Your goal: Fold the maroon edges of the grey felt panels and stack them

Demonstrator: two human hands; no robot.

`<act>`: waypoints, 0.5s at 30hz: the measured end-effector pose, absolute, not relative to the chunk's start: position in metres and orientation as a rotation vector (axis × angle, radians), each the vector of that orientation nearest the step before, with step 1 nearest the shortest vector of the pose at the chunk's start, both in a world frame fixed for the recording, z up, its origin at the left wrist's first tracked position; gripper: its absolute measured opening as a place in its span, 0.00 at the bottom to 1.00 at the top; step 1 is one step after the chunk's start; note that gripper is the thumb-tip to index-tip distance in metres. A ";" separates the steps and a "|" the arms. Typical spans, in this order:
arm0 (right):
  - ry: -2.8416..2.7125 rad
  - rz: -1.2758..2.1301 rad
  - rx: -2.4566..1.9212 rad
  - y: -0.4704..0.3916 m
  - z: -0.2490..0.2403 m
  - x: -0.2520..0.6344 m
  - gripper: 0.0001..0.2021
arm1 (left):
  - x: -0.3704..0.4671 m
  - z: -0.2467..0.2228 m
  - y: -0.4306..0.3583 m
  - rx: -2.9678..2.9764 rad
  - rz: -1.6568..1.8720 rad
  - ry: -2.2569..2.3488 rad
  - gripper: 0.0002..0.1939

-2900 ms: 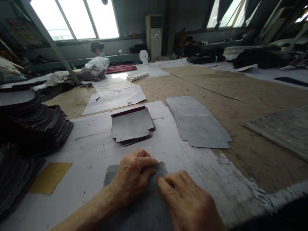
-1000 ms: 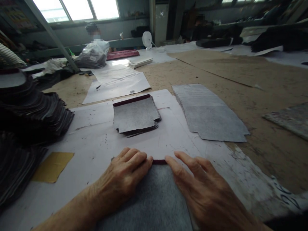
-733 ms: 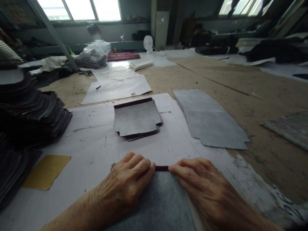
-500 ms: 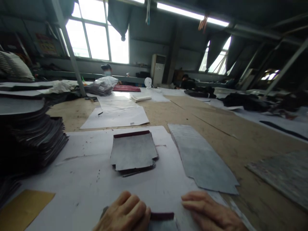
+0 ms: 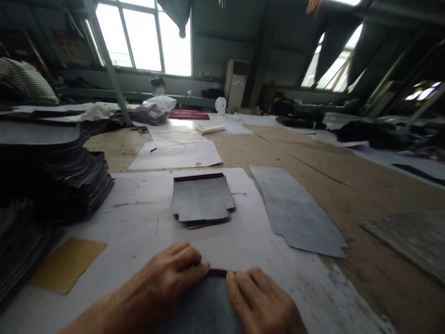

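A grey sheet-material piece (image 5: pixel 208 304) with a dark maroon folded edge strip lies in front of me on white paper. My left hand (image 5: pixel 170 278) is on its left side, fingers curled, thumb stretched along the folded edge. At the right end of that edge is my right hand (image 5: pixel 260 299), its bent fingers close together and their tips on the strip. Both hands hide much of the piece. Just beyond lies a small stack of similar grey pieces (image 5: pixel 201 199), maroon strip at the far side.
Tall dark stacks of pieces (image 5: pixel 83 181) stand at the left, near a tan card (image 5: pixel 69 264). A large grey panel (image 5: pixel 299 213) lies to the right, with a mottled slab (image 5: pixel 410 236) farther over. White paper (image 5: pixel 177 155) and a small fan (image 5: pixel 220 105) are farther back.
My right hand has come left from the bare paper onto the piece's folded edge. My left hand's thumb now lies along the edge. The view has tilted down.
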State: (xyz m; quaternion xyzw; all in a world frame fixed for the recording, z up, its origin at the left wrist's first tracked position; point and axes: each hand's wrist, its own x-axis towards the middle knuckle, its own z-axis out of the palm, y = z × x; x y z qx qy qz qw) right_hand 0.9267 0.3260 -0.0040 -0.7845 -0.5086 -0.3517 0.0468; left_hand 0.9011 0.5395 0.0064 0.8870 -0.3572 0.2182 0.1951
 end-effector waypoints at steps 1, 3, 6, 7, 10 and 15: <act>-1.546 -1.007 -2.364 0.323 -0.002 0.927 0.16 | 0.898 0.010 0.546 2.487 0.552 -0.979 0.16; -1.518 -0.917 -2.343 0.321 0.000 0.927 0.18 | 0.893 0.015 0.556 2.494 0.519 -0.967 0.18; -1.530 -0.854 -2.381 0.323 0.003 0.927 0.18 | 0.890 0.016 0.564 2.528 0.500 -0.971 0.18; -1.540 -0.841 -2.403 0.324 0.004 0.926 0.19 | 0.890 0.016 0.564 2.539 0.492 -0.978 0.17; -1.557 -0.831 -2.447 0.328 0.010 0.925 0.20 | 0.889 0.015 0.562 2.572 0.477 -1.013 0.15; -1.693 -0.802 -2.514 0.337 0.021 0.924 0.20 | 0.889 0.017 0.559 2.621 0.468 -1.086 0.14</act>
